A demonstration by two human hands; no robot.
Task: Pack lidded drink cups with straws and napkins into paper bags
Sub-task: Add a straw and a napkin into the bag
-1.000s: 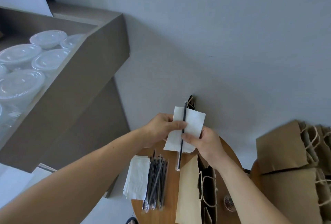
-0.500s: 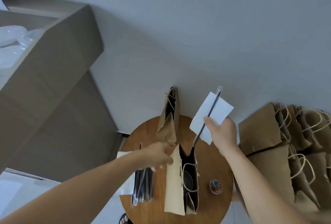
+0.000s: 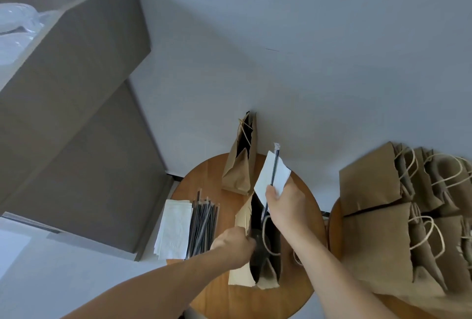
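An open brown paper bag point(image 3: 242, 278) stands on the round wooden table point(image 3: 293, 290), with a dark cup lid just visible inside. My left hand point(image 3: 233, 243) grips the bag's left rim. My right hand point(image 3: 284, 202) pinches a white napkin point(image 3: 273, 178) and a wrapped black straw point(image 3: 273, 165) together, and the straw's lower end dips into the bag's mouth. A second paper bag point(image 3: 238, 165) stands at the table's far edge by the wall.
A stack of white napkins point(image 3: 173, 229) and a bundle of wrapped black straws point(image 3: 203, 226) lie on the table's left side. Several handled paper bags point(image 3: 378, 216) are piled at right. A grey shelf unit point(image 3: 76, 89) with clear lids point(image 3: 15, 20) rises at left.
My left hand went from the napkin to the near bag's left rim. My right hand carried the napkin and straw rightward, then lowered them toward the bag's mouth. The view panned right.
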